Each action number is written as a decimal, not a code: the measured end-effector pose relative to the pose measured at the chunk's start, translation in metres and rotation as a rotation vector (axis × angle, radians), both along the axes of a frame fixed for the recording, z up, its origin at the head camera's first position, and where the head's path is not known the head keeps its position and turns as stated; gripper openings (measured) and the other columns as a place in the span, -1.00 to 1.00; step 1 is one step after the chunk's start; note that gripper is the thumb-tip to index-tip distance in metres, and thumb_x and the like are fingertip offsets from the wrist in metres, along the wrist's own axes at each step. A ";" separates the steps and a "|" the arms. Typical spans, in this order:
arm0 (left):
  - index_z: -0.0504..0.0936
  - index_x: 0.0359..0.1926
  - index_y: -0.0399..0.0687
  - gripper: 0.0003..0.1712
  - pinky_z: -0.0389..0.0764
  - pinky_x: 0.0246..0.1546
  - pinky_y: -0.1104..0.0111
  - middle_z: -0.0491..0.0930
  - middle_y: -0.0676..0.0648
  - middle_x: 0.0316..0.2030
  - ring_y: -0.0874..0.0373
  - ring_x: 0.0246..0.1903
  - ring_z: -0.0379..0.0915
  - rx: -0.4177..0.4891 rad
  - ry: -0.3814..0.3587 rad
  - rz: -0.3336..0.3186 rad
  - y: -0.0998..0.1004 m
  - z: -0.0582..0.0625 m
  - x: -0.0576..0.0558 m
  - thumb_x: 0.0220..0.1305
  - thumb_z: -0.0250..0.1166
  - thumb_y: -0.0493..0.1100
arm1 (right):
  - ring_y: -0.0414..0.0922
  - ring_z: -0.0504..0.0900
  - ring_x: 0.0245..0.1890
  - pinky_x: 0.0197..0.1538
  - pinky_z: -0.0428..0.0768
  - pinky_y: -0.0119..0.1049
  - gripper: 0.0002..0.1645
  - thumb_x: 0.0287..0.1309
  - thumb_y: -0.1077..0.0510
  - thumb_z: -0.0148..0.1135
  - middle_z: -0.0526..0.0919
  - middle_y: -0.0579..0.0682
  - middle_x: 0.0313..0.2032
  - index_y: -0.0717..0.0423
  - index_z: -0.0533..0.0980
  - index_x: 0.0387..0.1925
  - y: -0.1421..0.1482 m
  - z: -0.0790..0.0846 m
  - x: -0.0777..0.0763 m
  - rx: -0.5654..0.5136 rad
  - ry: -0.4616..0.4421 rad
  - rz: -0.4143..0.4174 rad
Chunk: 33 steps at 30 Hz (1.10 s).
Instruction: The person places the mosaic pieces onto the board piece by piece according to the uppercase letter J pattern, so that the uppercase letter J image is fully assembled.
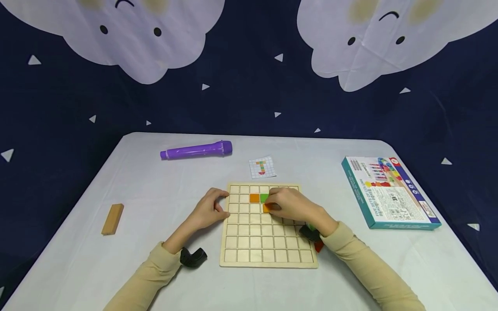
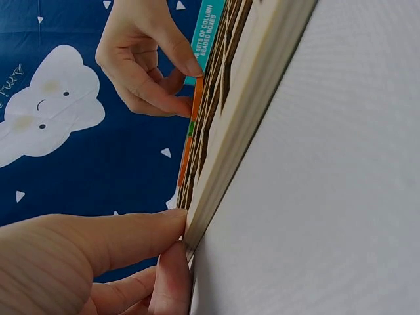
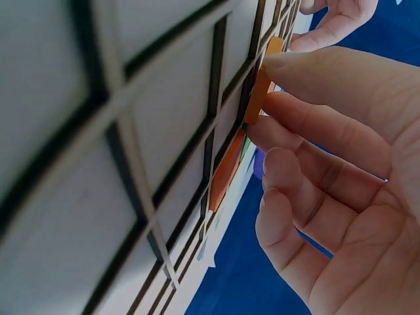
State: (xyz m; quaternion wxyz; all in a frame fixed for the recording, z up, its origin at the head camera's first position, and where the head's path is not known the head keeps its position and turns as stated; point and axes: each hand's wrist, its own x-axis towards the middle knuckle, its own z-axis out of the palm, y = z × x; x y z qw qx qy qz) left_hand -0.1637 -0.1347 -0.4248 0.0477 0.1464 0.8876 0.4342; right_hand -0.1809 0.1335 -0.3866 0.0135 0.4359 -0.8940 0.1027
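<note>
Our R hand (image 1: 289, 204), fingertips nearly together, pinches orange tile (image 1: 266, 208) at board (image 1: 268, 244), nearside of green tile (image 1: 263, 198); edges approx. w/ grid, long axis unclear. Our L hand (image 1: 205, 211), part-spread, touches board's L edge.

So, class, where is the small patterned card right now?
In the head view, the patterned card lies just beyond the far edge of the grid board, right of the purple microphone.

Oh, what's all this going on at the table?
A person is placing coloured tiles on a wooden grid board. Their right hand pinches an orange tile at the board's surface, while their left hand touches its left edge. A second orange tile and a green tile lie side by side on it. Beyond sits a patterned card.
</note>
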 end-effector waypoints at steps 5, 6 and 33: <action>0.45 0.10 -0.33 -0.37 0.39 -0.40 0.52 0.43 -0.23 0.04 0.28 -0.49 0.40 0.000 0.006 -0.004 0.000 0.000 0.000 -0.06 0.41 -0.33 | -0.29 0.50 -0.42 -0.26 0.54 -0.40 -0.89 -0.01 0.16 0.37 0.61 -0.11 -0.41 0.06 0.65 -0.36 -0.002 -0.001 0.000 0.001 -0.003 -0.001; 0.45 0.10 -0.33 -0.37 0.39 -0.40 0.51 0.43 -0.24 0.04 0.28 -0.48 0.40 0.000 0.008 -0.004 0.000 0.000 0.000 -0.06 0.41 -0.33 | -0.30 0.49 -0.43 -0.27 0.53 -0.40 -0.89 -0.01 0.16 0.37 0.61 -0.11 -0.41 0.05 0.65 -0.37 -0.002 -0.001 0.000 0.002 -0.003 -0.001; 0.45 0.11 -0.31 -0.36 0.38 -0.41 0.51 0.43 -0.23 0.05 0.28 -0.49 0.40 -0.006 0.000 0.003 0.000 0.000 0.000 -0.07 0.41 -0.32 | -0.28 0.50 -0.40 -0.30 0.53 -0.43 -0.82 -0.02 0.17 0.37 0.60 -0.10 -0.37 0.07 0.66 -0.30 0.006 0.002 0.006 -0.031 0.047 -0.008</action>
